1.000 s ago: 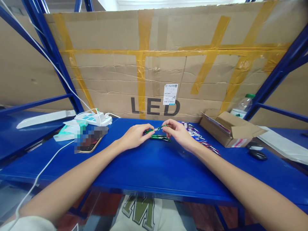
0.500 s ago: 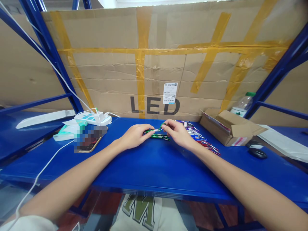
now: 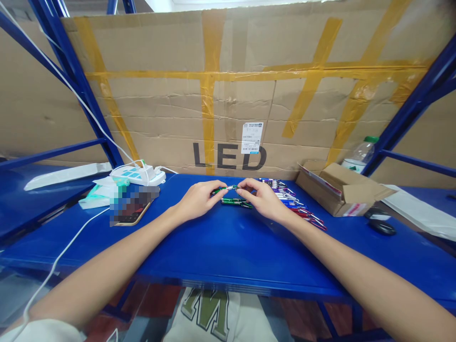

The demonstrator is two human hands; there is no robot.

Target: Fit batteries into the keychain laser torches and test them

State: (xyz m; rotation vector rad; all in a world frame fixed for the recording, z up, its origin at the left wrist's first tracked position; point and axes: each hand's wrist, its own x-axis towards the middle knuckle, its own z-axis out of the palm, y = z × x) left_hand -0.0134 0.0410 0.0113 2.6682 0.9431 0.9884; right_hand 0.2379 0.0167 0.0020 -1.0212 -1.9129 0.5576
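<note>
My left hand (image 3: 201,200) pinches a slim green-and-silver tube (image 3: 230,188), perhaps a pen or a small torch, above the blue table. My right hand (image 3: 261,197) is closed on the green clip at the tube's other end; its fingertips cover most of that clip. Just below the hands lie several more green pieces (image 3: 236,203) of the same kind, side by side. Beyond my right hand, similar pieces are set out by colour: purple ones (image 3: 272,182), blue ones (image 3: 292,203) and red ones (image 3: 310,217), partly hidden by the hand and wrist.
On the right stand an open cardboard box (image 3: 322,190), a black mouse (image 3: 381,227) and a clear bottle (image 3: 361,151) with a green cap. A phone (image 3: 137,213), a white power strip (image 3: 153,176) and its cable lie left. Large cardboard (image 3: 164,118) walls off the back.
The right fingertips have shifted slightly left and down around the green clip, which showed as a raised loop before and is now mostly covered. The left hand keeps its hold.
</note>
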